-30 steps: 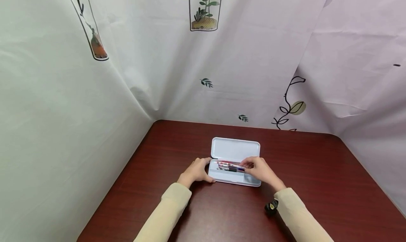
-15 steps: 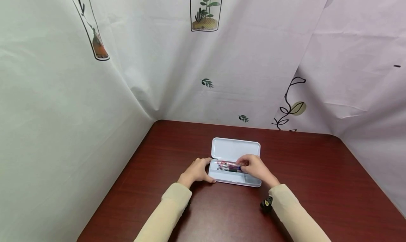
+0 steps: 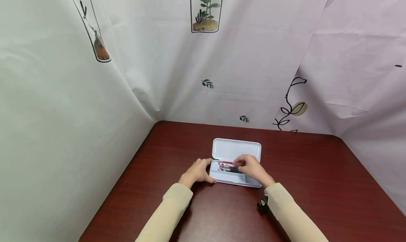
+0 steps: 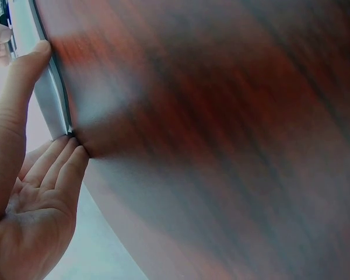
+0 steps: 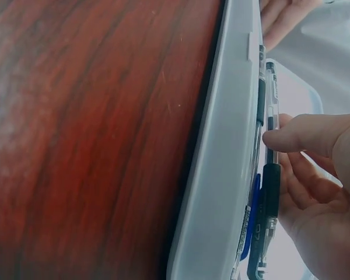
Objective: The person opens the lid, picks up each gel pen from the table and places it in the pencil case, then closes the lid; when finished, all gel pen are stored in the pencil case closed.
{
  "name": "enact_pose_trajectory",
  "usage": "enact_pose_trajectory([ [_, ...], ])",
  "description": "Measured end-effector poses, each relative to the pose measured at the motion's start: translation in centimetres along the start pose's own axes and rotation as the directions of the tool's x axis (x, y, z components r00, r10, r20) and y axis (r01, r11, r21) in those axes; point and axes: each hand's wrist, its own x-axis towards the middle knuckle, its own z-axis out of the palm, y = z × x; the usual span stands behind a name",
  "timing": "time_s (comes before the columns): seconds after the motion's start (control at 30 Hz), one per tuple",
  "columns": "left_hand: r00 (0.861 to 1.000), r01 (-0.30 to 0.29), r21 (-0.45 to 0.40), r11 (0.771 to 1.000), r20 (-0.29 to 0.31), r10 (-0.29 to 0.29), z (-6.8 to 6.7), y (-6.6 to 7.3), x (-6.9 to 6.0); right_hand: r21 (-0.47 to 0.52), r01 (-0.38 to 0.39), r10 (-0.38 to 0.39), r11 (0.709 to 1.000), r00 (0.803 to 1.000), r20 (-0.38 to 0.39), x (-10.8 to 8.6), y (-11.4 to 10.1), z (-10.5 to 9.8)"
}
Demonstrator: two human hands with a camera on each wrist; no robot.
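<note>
A pale pencil case (image 3: 226, 177) lies with its lid (image 3: 236, 148) raised, and several pens (image 3: 224, 165) lie along its back compartment. At its left end my left hand (image 3: 197, 171) holds the case, thumb on the front edge and fingers at the back corner. In the right wrist view, my right hand (image 5: 324, 181) pinches a clear pen with a black grip (image 5: 272, 189) between thumb and fingers, over the case. Beside that pen lie another dark-grip pen (image 5: 261, 102) and a blue part of a pen (image 5: 252, 219). The right hand covers the pens' right ends in the head view.
The case stands on a dark red wooden table (image 3: 222, 213). White printed cloth (image 3: 260, 59) hangs behind and to the left of it. A small black device (image 3: 263, 204) sits at the right wrist.
My right hand has moved left along the pens and lowered a pen it held tilted toward the others in the back compartment. The left hand stays at the case's left end.
</note>
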Motion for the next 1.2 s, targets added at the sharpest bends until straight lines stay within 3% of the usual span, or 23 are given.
enact_pose_trajectory([
  [0.4,1.0,-0.002,-0.002,1.0,-0.005,0.002,0.1,-0.2,0.0,-0.006,0.02,-0.02,1.0,0.996,-0.089,-0.3,-0.3,-1.0],
  [0.8,1.0,-0.006,0.001,1.0,-0.008,0.006,0.1,-0.1,-0.1,-0.031,-0.029,0.025,0.999,0.991,-0.131,-0.3,0.2,-2.8],
  [1.2,1.0,-0.013,0.005,1.0,-0.013,0.014,0.1,-0.2,-0.1,-0.048,-0.044,0.037,0.998,0.988,-0.15,0.9,-0.8,-5.1],
])
